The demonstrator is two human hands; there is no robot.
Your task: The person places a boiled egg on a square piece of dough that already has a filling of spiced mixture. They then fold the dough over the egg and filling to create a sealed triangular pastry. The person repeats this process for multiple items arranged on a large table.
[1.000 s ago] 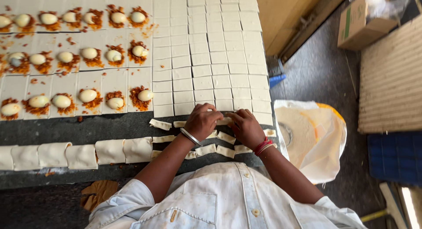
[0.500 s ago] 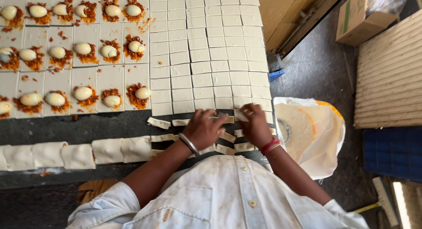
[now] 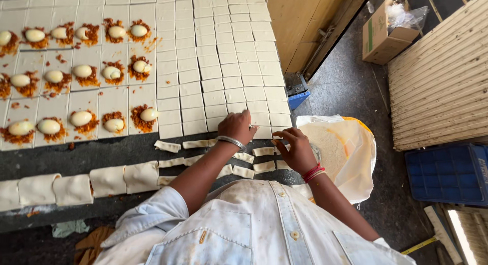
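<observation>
Dark worktop (image 3: pixel 101 155) | left hand (image 3: pixel 236 126) curled on dough squares (image 3: pixel 223 66) | right hand (image 3: pixel 297 150) pinching dough strip (image 3: pixel 263 151)

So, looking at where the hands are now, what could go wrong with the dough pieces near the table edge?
The right hand works at the table's corner, so the small dough strips there might slip off toward the open flour sack below. The left hand rests on the neat grid of cut dough squares; a careless push could shift or stick them together. The left forearm also passes over loose strips and may drag them.
</observation>
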